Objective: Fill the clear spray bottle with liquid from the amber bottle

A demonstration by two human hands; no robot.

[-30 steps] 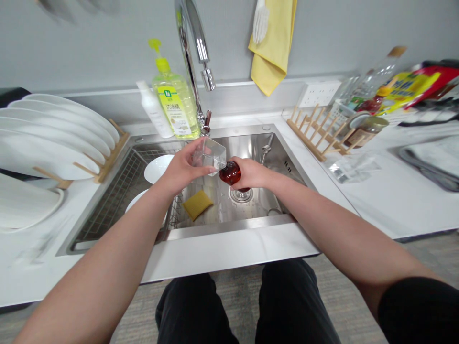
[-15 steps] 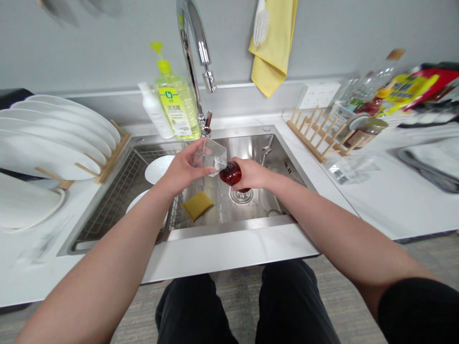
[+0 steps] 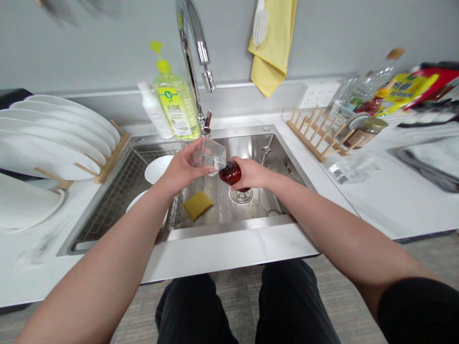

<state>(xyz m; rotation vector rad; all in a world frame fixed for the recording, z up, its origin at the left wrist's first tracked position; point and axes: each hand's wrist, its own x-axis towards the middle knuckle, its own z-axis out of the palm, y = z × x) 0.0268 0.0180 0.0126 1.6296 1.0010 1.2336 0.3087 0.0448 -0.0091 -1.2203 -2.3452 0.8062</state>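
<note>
Over the sink (image 3: 251,223), my left hand (image 3: 183,165) is closed around a clear square-sided container (image 3: 214,154), tilted with its open end hard to make out. My right hand (image 3: 247,173) grips a dark reddish-brown bottle (image 3: 230,173), tipped so that its narrow end meets or nearly meets the container's edge. Whether liquid passes between them I cannot tell. Below, a yellow sponge (image 3: 197,206) lies on the sink floor, left of the drain (image 3: 241,196).
White bowls (image 3: 158,168) sit in a wire basket (image 3: 124,191) on the left. Behind stand a faucet (image 3: 195,48), a green dish soap bottle (image 3: 176,105) and a white bottle (image 3: 156,112). Plates (image 3: 53,129) fill a left rack; a wooden rack (image 3: 319,136) stands right, near jars and packets.
</note>
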